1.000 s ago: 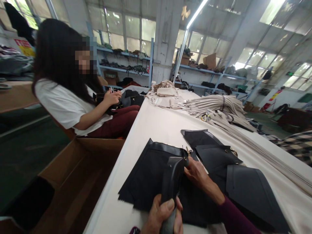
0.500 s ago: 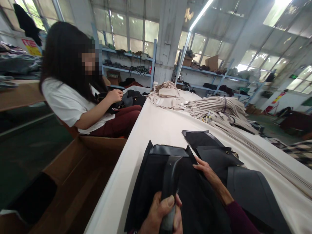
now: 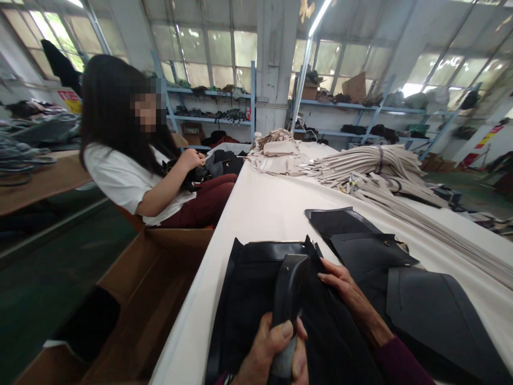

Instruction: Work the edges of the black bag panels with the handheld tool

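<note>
My left hand [image 3: 266, 350] is wrapped around a black curved hand tool [image 3: 286, 289], thick-bodied with a greyer, worn lower end. The tool's upper end lies over a black fabric bag piece [image 3: 250, 299], near its right edge. A glossy black strip with a zipper-like line runs along the far edge of this piece. My right hand [image 3: 342, 283] pinches the raised right edge of the bag piece between thumb and fingers. Just beyond that hand, more black bag panels [image 3: 360, 248] overlap on the white-covered table [image 3: 264, 200], one with small metal fittings.
Bundles of beige strips [image 3: 368, 163] and a beige pile [image 3: 276, 149] lie along the far and right side of the table. A seated person [image 3: 120, 176] works on dark material at the left. Below the table edge stands an open cardboard box [image 3: 156, 278].
The camera view has shifted slightly. The tool's upper end sits a little closer to the right edge of the bag piece. Both hands keep their grips.
</note>
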A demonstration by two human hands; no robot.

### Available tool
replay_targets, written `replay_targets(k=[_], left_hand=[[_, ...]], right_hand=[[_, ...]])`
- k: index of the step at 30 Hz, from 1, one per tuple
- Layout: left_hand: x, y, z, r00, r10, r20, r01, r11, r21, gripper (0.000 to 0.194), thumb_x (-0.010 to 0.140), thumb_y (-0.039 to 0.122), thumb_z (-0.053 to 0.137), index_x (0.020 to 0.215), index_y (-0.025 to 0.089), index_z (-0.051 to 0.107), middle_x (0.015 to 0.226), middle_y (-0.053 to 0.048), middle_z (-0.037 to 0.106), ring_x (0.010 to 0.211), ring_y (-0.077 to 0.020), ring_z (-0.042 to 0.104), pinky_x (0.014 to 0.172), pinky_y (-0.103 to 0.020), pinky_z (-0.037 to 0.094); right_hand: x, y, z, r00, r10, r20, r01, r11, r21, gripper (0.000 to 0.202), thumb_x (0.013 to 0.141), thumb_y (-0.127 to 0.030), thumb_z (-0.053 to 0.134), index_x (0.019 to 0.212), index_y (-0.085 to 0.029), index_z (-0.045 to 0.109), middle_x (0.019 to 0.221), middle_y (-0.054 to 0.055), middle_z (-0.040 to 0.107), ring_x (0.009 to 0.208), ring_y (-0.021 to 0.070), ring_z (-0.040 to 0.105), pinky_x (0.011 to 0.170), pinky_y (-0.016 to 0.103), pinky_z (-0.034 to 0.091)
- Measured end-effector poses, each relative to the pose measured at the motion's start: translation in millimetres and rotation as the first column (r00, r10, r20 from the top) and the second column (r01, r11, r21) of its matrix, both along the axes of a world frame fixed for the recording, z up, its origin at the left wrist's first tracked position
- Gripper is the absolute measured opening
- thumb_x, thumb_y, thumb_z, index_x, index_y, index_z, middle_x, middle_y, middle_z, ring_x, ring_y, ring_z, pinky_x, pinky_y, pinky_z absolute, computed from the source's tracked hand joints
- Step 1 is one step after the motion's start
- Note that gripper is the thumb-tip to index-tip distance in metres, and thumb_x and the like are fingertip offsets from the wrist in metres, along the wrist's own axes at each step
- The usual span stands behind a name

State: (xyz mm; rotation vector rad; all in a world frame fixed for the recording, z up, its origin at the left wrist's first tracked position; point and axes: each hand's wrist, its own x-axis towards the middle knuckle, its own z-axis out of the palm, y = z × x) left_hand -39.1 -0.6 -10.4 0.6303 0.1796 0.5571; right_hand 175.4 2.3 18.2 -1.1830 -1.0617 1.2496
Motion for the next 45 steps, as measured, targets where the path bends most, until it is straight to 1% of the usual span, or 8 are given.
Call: replay_targets(k=[8, 13, 18, 26, 31, 35, 40, 45], left_hand=[[7, -4, -16.8, 0.999, -0.032, 0.019, 0.032, 0.999, -0.003, 0.027, 0.087, 0.041, 0.046, 0.092, 0.015, 0.048, 0.052, 0.001, 0.053, 0.040, -0.0111, 0.051, 0.043, -0.020, 0.035], [7, -6, -16.6, 0.999, -0.030, -0.015, 0.029, 1.000, -0.007, 0.029, 0.085, 0.043, 0.050, 0.092, 0.015, 0.050, 0.054, 0.001, 0.055, 0.042, -0.0110, 0.052, 0.045, -0.021, 0.037], [9, -4, -12.9, 0.999, -0.002, 0.041, 0.001, 1.000, 0.005, 0.026, 0.088, 0.039, 0.045, 0.090, 0.014, 0.050, 0.053, 0.002, 0.052, 0.041, -0.0095, 0.050, 0.045, -0.021, 0.036], [7, -5, -12.9, 0.992, 0.055, 0.109, -0.056, 0.998, 0.009, 0.024, 0.091, 0.038, 0.036, 0.093, 0.017, 0.047, 0.057, 0.003, 0.051, 0.038, -0.0092, 0.048, 0.045, -0.024, 0.038], [9, -4, -18.1, 0.999, 0.004, 0.040, -0.004, 1.000, 0.009, 0.021, 0.089, 0.036, 0.044, 0.091, 0.015, 0.049, 0.052, 0.003, 0.052, 0.041, -0.0085, 0.049, 0.048, -0.021, 0.035], [10, 0, -12.5, 0.998, 0.057, -0.014, -0.058, 0.998, -0.013, 0.025, 0.086, 0.038, 0.051, 0.087, 0.014, 0.052, 0.050, 0.002, 0.051, 0.044, -0.0092, 0.049, 0.048, -0.021, 0.035], [8, 5, -2.7, 0.991, 0.126, -0.033, -0.125, 0.992, 0.017, 0.032, 0.080, 0.044, 0.057, 0.081, 0.012, 0.056, 0.050, 0.002, 0.049, 0.046, -0.0110, 0.050, 0.050, -0.023, 0.037], [9, 7, -14.3, 0.984, 0.177, -0.037, -0.174, 0.982, 0.079, 0.037, 0.080, 0.049, 0.055, 0.081, 0.012, 0.060, 0.049, 0.000, 0.051, 0.043, -0.0102, 0.047, 0.049, -0.023, 0.034]], right_hand=[[-6, -5, 5.6, 0.999, 0.027, 0.027, -0.028, 1.000, 0.014, 0.046, 0.079, -0.020, 0.053, 0.125, -0.023, 0.053, 0.113, 0.002, 0.063, 0.098, 0.0231, 0.057, 0.079, 0.029, 0.043], [-4, -8, -1.1, 0.999, -0.038, 0.029, 0.039, 0.998, -0.040, 0.040, 0.077, -0.021, 0.058, 0.117, -0.024, 0.060, 0.112, 0.001, 0.064, 0.099, 0.0227, 0.057, 0.085, 0.029, 0.042], [-4, -9, -7.1, 0.998, 0.018, -0.060, -0.022, 0.998, -0.056, 0.045, 0.075, -0.021, 0.058, 0.120, -0.023, 0.058, 0.108, 0.002, 0.066, 0.091, 0.0217, 0.061, 0.083, 0.031, 0.044], [-4, -5, -15.1, 0.969, -0.057, -0.240, 0.036, 0.995, -0.091, 0.046, 0.072, -0.021, 0.061, 0.118, -0.025, 0.059, 0.105, 0.002, 0.067, 0.084, 0.0193, 0.063, 0.072, 0.027, 0.046], [-6, -6, -10.5, 0.970, -0.026, -0.242, 0.009, 0.998, -0.069, 0.046, 0.073, -0.023, 0.061, 0.119, -0.022, 0.058, 0.106, 0.004, 0.067, 0.087, 0.0211, 0.063, 0.071, 0.028, 0.047], [-6, -8, -6.3, 0.984, 0.036, -0.177, -0.049, 0.997, -0.068, 0.047, 0.076, -0.023, 0.059, 0.123, -0.022, 0.055, 0.108, 0.005, 0.066, 0.092, 0.0227, 0.062, 0.077, 0.032, 0.046], [-7, -8, -3.3, 0.999, -0.035, -0.025, 0.032, 0.994, -0.109, 0.046, 0.074, -0.026, 0.063, 0.119, -0.023, 0.058, 0.111, 0.004, 0.065, 0.096, 0.0247, 0.060, 0.086, 0.035, 0.044], [1, 2, -5.8, 0.993, -0.116, -0.017, 0.113, 0.984, -0.136, 0.046, 0.069, -0.032, 0.064, 0.115, -0.023, 0.061, 0.095, 0.003, 0.070, 0.092, 0.0276, 0.063, 0.083, 0.038, 0.046]])
